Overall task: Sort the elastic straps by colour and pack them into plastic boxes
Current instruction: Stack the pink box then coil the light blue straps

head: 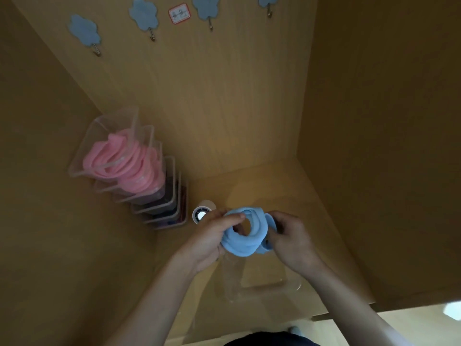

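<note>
Gripped the blue strap (coiled in a loose ring) with fingers of left hand and right hand curled round it, above a clear plastic box on the surface.

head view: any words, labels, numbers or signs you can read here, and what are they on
Red-bordered white sign on the back wall, among the cloud-shaped hooks: dark marks, too small and blurred to read.
Stacked plastic boxes: a red and blue patch shows low in the stack, too blurred to tell whether it is a label.
Blue strap and white round object: no text visible.
Nothing in this view can be quoted.
</note>
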### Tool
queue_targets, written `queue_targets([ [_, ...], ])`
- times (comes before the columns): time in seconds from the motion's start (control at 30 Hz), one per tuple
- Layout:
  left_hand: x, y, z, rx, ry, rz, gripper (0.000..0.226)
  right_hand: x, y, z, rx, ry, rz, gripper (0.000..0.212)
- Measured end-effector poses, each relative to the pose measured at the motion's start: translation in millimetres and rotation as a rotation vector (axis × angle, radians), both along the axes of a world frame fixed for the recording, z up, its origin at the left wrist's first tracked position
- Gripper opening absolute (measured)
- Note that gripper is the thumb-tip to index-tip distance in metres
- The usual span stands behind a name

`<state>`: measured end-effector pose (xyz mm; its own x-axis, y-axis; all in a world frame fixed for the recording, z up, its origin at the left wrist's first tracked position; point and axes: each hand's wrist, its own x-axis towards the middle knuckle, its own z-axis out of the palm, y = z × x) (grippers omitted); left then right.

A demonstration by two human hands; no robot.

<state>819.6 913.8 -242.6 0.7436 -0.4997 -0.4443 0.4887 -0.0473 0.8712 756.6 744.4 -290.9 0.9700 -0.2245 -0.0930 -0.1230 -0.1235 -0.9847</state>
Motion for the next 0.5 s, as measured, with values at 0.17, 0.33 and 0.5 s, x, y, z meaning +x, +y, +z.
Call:
queue_targets([
  [0.17,-17,-9,-17,0.100,-0.029,0.142,0.013,-3,3,-1,0.233,0.124,-0.053,0.013],
  [0.33,-34,-15,-30,0.032,0.076,0.096,0.024,-8,14,-3,0.173,0.088,-0.163,0.014],
  [0.5,-44,-17,-45,0.085,0.063,0.139,0.047,-12,22,-5,0.099,0.087,-0.185,0.022],
])
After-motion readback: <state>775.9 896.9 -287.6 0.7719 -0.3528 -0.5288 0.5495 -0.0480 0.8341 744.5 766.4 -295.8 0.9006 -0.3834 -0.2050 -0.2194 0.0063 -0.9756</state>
